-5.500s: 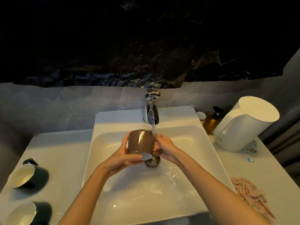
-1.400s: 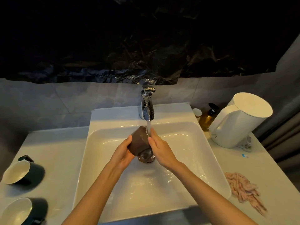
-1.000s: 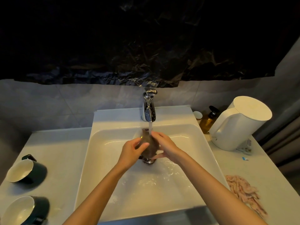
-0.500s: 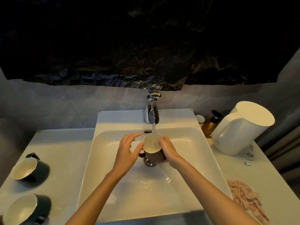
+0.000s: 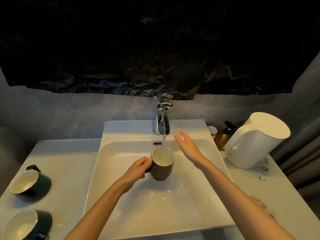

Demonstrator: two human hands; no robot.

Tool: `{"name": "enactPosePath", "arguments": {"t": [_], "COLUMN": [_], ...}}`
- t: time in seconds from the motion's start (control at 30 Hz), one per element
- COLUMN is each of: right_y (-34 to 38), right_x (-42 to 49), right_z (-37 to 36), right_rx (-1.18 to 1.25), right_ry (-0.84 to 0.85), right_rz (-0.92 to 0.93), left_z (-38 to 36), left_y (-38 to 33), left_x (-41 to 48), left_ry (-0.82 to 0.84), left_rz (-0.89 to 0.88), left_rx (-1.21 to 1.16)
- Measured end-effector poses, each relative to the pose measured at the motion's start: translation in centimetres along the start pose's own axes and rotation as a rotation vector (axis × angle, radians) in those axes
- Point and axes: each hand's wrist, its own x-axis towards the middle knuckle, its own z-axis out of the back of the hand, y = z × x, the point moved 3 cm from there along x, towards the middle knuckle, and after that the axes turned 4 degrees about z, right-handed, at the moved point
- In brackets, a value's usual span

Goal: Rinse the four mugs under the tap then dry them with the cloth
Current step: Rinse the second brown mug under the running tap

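Brown mug (image 5: 162, 164) stands mouth-up at the centre of the frame, over the white sink (image 5: 128, 130) and directly under the tap (image 5: 162, 122), whose stream (image 5: 164, 141) falls into its pale inside. The left hand (image 5: 138, 168) grips it at the handle side, fingers curled round. Whether the base rests on the basin floor or is held just above it, I cannot tell. The right hand (image 5: 187, 146) is clear of the mug, fingers straight and spread, holding nothing, raised just right of the spout.

At the lower left of the frame a dark green mug (image 5: 31, 181) and a second dark green mug (image 5: 26, 224) lie tilted on the tabletop (image 5: 69, 163). The pink cloth (image 5: 260, 203) shows at the lower right, partly behind the right forearm. A fourth mug is not in view.

The step in hand looks like rinsing the inside of this mug. Next, I judge, the water must be tipped out and the mug set aside or taken to the cloth, which calls for a firm hold on wet glaze.
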Motion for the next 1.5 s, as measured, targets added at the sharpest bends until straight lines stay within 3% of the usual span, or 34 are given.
{"name": "enactPosePath", "arguments": {"t": [0.07,0.2,0.27,0.43,0.6,0.73,0.8,0.9,1.0,1.17,1.3,1.4,1.5], "right_y": [2.6,7.3,8.2,7.2,4.9,3.0,1.5,0.1,-0.5,-2.6,-2.1,-2.2,-2.0], "right_x": [0.6,1.4,1.6,0.4,-0.6,-3.2,-4.6,-6.0,-7.0,-8.4,-9.2,-8.5,-8.1], "right_z": [1.5,2.1,1.8,1.0,0.9,1.0,-0.6,-3.4,-4.5,-4.3,-4.1,-2.9,-1.6], "right_rx": [-0.140,-0.477,-0.623,-0.650,-0.543,-0.344,-0.272,-0.112,-0.027,0.057,-0.008,-0.220,-0.629], "right_ry": [-0.107,-0.068,-0.068,-0.121,0.019,-0.393,-0.255,0.261,0.481,0.253,0.104,0.045,0.049], "right_rz": [0.232,0.521,0.536,0.550,0.484,0.478,0.357,0.069,0.059,0.337,0.420,0.457,0.523], "left_z": [0.4,1.5,1.9,2.7,2.8,3.3,3.6,3.4,2.4,1.4,1.4,2.2,3.3], "left_y": [0.3,0.4,0.3,0.2,-0.2,-0.2,0.1,0.3,0.1,0.1,0.4,1.0,2.2], "left_x": [-0.1,-0.5,-0.7,-1.6,-2.9,-4.5,-5.3,-6.6,-7.6,-8.6,-8.5,-8.6,-9.0], "left_ry": [-0.042,-0.101,-0.124,-0.153,-0.149,-0.106,-0.053,0.054,0.101,0.217,0.080,-0.100,-0.159], "left_rz": [-0.011,-0.022,-0.030,-0.050,-0.044,-0.026,0.006,0.010,-0.029,-0.081,-0.102,-0.185,-0.225], "left_rx": [0.022,0.034,0.033,0.001,-0.033,-0.085,-0.144,-0.210,-0.161,-0.253,-0.098,0.031,0.051]}}
